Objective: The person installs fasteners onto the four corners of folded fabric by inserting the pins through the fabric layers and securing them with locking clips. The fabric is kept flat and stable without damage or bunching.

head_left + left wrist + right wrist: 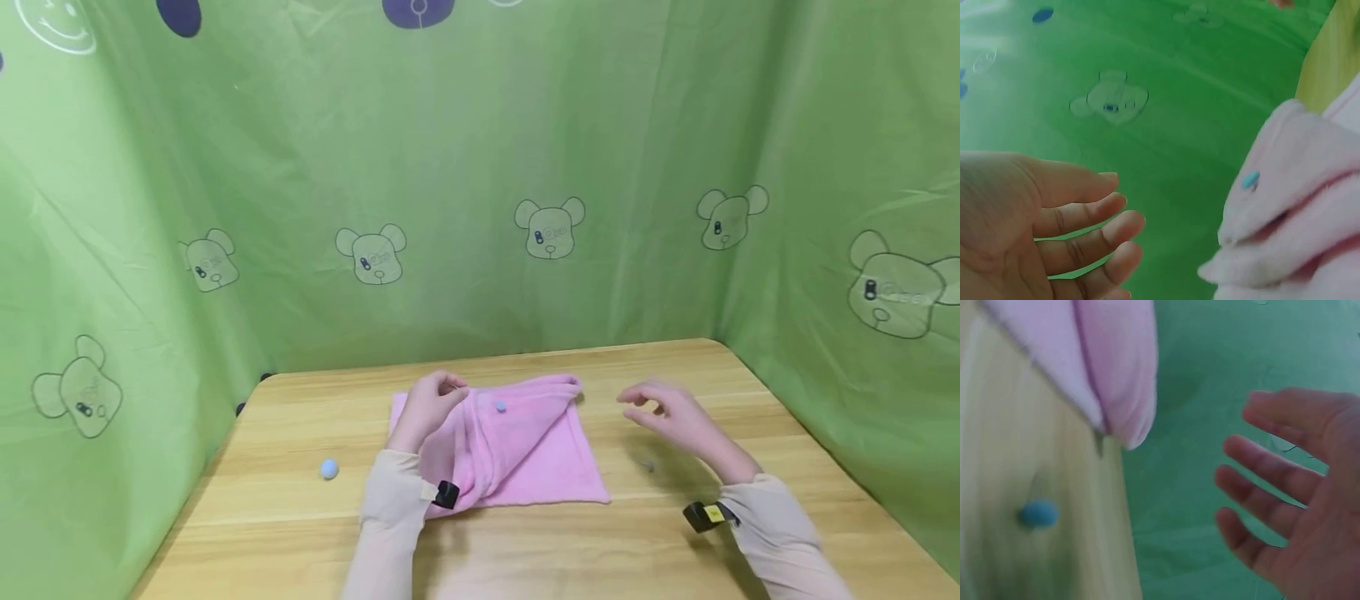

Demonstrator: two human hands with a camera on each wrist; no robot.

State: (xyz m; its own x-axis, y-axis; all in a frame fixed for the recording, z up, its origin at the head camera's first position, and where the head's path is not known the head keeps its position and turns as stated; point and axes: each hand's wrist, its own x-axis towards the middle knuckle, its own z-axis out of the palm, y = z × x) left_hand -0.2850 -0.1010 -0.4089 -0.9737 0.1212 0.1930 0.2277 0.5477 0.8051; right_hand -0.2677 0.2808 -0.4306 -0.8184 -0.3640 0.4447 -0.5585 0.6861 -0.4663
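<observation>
A pink towel (551,462), partly folded over on itself, lies bunched on the wooden table. On its folded top sits a small blue ball (501,407), seen in the left wrist view as a blue piece (1250,180) on the cloth. Over the towel's left part hovers my left hand (433,406), fingers loosely bent and nothing between them. To the towel's right, my right hand (670,414) is held above the table, its fingers spread and slightly curved, holding nothing. Below it, a blue ball (1039,514) rests on the wood in the right wrist view.
Left of the towel, a pale blue ball (328,469) lies on the table (285,533). A green curtain (465,308) with printed bear heads surrounds the table at the back and sides. Each wrist carries a small black camera (447,495).
</observation>
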